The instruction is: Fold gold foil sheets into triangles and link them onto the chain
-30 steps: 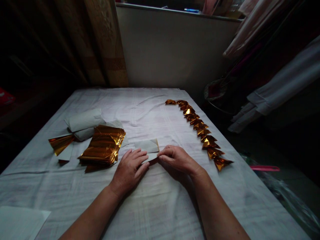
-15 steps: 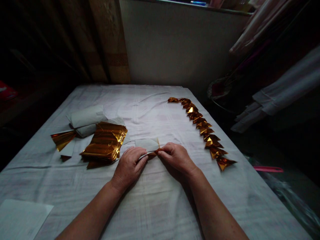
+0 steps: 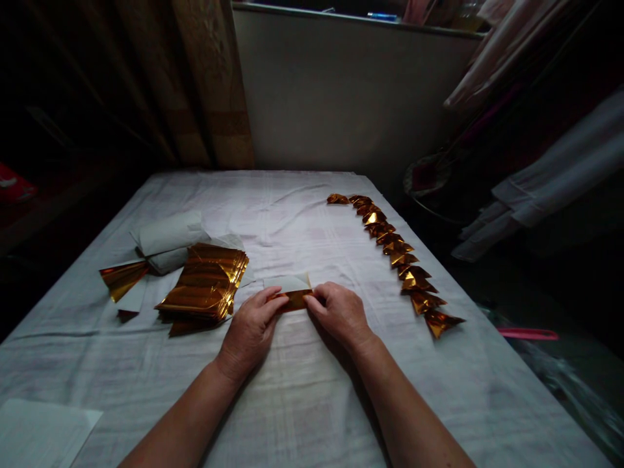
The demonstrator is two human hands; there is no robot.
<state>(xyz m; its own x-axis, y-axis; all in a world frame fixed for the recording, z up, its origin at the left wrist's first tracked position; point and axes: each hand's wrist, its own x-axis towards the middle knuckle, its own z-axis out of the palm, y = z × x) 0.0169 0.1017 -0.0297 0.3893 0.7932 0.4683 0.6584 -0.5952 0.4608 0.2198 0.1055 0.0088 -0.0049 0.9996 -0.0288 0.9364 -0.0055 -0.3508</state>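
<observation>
Between my hands lies a sheet of gold foil paper (image 3: 295, 300), its near edge folded over so a gold strip faces up and the pale back shows beyond it. My left hand (image 3: 253, 317) pinches the left end of the fold between thumb and fingers. At the right end, my right hand (image 3: 339, 311) grips the fold the same way, fingers curled. Left of my left hand sits a stack of gold foil sheets (image 3: 202, 283). Off to the right runs a curved row of folded gold foil pieces (image 3: 400, 259), several of them overlapping.
Pale crumpled paper (image 3: 168, 234) and a loose gold piece (image 3: 124, 278) lie behind and left of the stack. A white sheet (image 3: 43, 429) rests at the near left corner of the cloth-covered table (image 3: 302, 403). Clothes (image 3: 560, 175) hang at the right, near a pink handle (image 3: 529, 334).
The near edge of the foil sheet now lies folded over, showing a flat gold strip where it was raised before. Both hands have shifted slightly; the view has tilted a little.
</observation>
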